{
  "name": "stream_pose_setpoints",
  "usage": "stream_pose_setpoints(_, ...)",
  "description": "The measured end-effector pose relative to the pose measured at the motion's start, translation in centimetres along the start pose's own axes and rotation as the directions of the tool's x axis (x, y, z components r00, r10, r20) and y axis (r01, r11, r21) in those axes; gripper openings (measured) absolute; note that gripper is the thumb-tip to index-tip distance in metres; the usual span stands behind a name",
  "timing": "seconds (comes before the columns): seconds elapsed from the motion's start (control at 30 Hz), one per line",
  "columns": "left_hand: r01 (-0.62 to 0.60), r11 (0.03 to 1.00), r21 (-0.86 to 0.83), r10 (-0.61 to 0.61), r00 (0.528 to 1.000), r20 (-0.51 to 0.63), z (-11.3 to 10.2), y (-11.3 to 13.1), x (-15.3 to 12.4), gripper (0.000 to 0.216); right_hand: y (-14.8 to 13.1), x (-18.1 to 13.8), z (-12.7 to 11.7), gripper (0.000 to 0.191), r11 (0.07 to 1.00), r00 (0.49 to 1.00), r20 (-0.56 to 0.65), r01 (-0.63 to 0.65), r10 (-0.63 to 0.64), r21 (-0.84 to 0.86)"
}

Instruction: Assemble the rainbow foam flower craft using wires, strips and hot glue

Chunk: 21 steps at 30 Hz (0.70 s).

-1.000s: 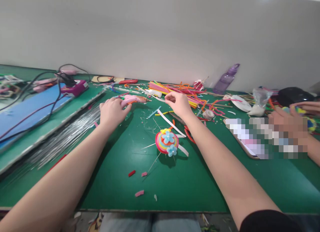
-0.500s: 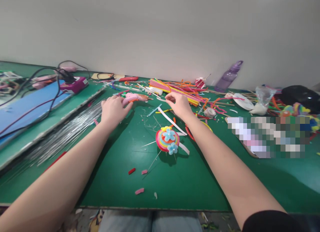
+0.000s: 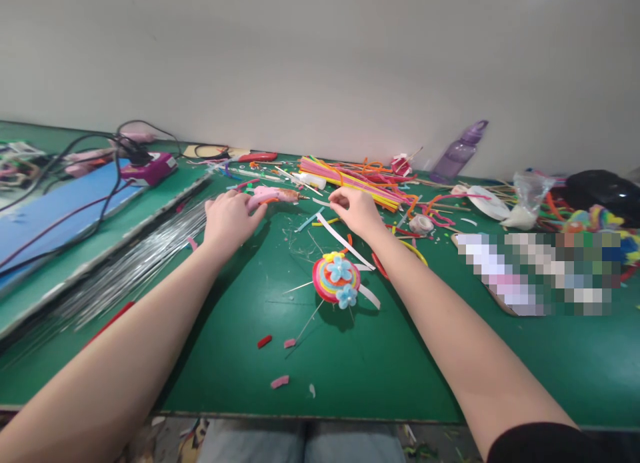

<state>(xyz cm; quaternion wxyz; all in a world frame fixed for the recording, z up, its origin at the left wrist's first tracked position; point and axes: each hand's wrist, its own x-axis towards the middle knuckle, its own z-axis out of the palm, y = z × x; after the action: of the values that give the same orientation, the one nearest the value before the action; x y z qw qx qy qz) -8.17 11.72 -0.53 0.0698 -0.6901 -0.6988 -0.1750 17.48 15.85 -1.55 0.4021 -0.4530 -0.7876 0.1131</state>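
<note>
A pink hot glue gun (image 3: 273, 195) lies on its side with its nozzle pointing right, and my left hand (image 3: 230, 216) is closed around its handle. My right hand (image 3: 356, 208) pinches a short white strip (image 3: 321, 202), whose free end is close to the glue gun's tip. Whether strip and tip touch I cannot tell. Nearer to me stands a round, rainbow-ringed craft piece (image 3: 336, 280) with blue and yellow flowers and thin wires sticking out. White paper strips (image 3: 345, 242) lie behind and beside it.
Colourful pipe cleaners (image 3: 350, 180) are heaped at the back. Thin wires (image 3: 145, 263) lie along the left, near a magenta power adapter (image 3: 150, 171) with black cables. A purple bottle (image 3: 457, 155) leans by the wall, and a blurred-out flat object (image 3: 530, 273) lies right. Small scraps (image 3: 280, 382) dot the front.
The white strip in my right hand has shifted slightly left, its end nearer the glue gun's tip. My left hand has barely moved.
</note>
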Motion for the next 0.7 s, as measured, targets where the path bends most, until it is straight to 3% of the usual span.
stream_pose_setpoints(0.7,0.003,1.000,0.001,-0.003,1.000,0.001,-0.09,0.10,-0.12,0.035,0.34,-0.02,0.12,0.011,1.000,1.000,0.015,0.013,-0.013,0.018)
